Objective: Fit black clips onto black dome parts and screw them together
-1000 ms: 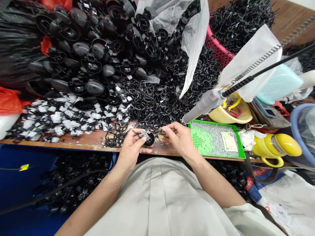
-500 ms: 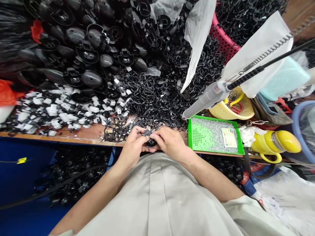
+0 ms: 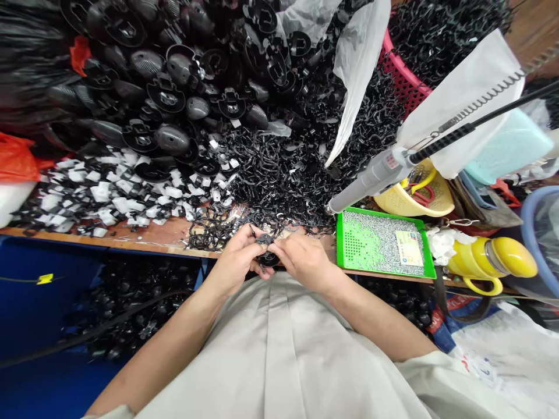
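Observation:
My left hand [image 3: 236,259] and my right hand [image 3: 299,259] meet at the table's front edge, both pinching one small round black plastic part [image 3: 267,255] with a metal clip on top of it. The part is mostly hidden by my fingers. Just beyond my hands lies a heap of black wire clips [image 3: 279,174]. Farther back is a pile of black dome-shaped shells [image 3: 174,87].
A green tray of small screws [image 3: 379,241] sits right of my hands, with a hanging grey electric screwdriver [image 3: 371,180] above it. A yellow mug [image 3: 489,265], a yellow basket [image 3: 419,198] and a red basket [image 3: 402,70] stand to the right. White tabs [image 3: 109,198] litter the left.
My right hand moved left from beside the tray and closed onto the black part that my left hand held. Both hands drew slightly toward my body.

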`<state>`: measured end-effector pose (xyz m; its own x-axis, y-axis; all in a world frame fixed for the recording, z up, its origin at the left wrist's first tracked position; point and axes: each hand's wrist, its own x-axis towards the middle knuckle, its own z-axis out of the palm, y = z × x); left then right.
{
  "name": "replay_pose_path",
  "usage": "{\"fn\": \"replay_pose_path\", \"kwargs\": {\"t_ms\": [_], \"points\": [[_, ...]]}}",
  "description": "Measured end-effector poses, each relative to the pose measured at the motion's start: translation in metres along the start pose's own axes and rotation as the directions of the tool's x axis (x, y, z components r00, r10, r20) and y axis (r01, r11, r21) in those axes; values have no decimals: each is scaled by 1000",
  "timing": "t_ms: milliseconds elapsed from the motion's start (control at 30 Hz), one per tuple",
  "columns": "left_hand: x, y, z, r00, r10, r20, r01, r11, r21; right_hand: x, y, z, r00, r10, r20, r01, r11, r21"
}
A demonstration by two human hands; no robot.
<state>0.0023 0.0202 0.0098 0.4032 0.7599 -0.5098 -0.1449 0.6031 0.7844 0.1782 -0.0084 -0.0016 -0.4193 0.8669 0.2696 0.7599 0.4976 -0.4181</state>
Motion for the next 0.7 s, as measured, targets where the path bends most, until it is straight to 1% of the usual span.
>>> {"fn": "replay_pose_path", "kwargs": {"t_ms": [33,100,167,200,233,267,300,333,400,467,533,600,700], "points": [[0,-2,-2,1000,-1,7,1,1000,-7,-2,-3,2,1000,16,-23,-16,1000,25],[-1,-5,-6,1000,-6,6,6,1000,-14,-3,-4,4,998,54,-26,-50,985,163],[-2,-8,-10,999,2,-35,-3,1000,-22,7,2,-2,996,92,-2,-87,950,300],[-2,-9,-10,998,17,-63,-18,1000,-24,16,8,-7,993,120,-20,-107,940,324],[-3,-9,-11,996,36,-87,-38,999,-24,27,16,-12,987,154,-50,-132,943,306],[-3,-9,-10,993,57,-102,-60,998,-23,40,24,-19,970,207,-130,-170,953,249],[-3,-8,-8,991,77,-109,-79,997,-21,55,32,-25,951,248,-186,-218,961,169],[-4,-7,-6,990,91,-110,-94,995,-21,69,39,-30,937,290,-195,-280,957,76],[-5,-3,-2,989,104,-104,-107,994,-23,92,47,-37,918,377,-121,-389,916,-97],[-9,0,-1,988,105,-111,-108,994,-25,104,47,-40,899,430,-85,-438,879,-189],[-13,1,-4,987,100,-127,-104,994,-25,103,43,-42,910,396,-126,-413,894,-175],[-16,1,-9,985,94,-147,-99,995,-30,94,42,-43,928,326,-182,-347,932,-101],[-16,-2,-8,988,80,-135,-85,996,-30,84,49,-43,936,293,-193,-299,954,2]]}}
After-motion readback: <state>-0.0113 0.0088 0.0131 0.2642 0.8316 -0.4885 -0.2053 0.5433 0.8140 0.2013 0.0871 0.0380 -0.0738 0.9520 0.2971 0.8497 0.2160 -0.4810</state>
